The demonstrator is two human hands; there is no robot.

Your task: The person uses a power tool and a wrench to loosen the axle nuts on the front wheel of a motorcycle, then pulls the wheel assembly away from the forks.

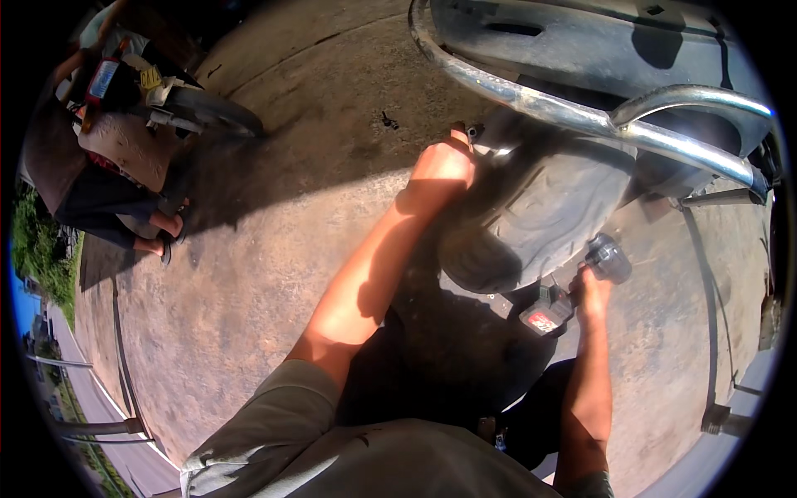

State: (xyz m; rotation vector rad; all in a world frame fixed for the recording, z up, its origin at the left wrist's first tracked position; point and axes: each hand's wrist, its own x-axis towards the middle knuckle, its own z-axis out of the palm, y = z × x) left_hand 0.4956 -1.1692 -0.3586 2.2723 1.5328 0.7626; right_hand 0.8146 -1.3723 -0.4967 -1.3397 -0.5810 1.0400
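My left hand (444, 166) is stretched forward to the left side of a worn, dusty tire (564, 203). Its fingers are curled closed, and a small metal round end (472, 132) shows beside them; what they grip is mostly hidden. On the tire's right side, my right hand (591, 292) is wrapped round the handle of a dark cordless power tool (610, 259). The battery pack (544, 317) at its base, with a red and white label, points toward the lower left. The tool's nose is hard to make out. The tire stands under the rear of a vehicle.
A bent chrome tube bumper (548, 108) runs above the tire, below a grey body panel (573, 50). At the far left, a person (91, 178) in dark trousers is beside a parked motorcycle (166, 100). Stained concrete (224, 307) spreads around, half in shadow. Posts (100, 428) stand near a road.
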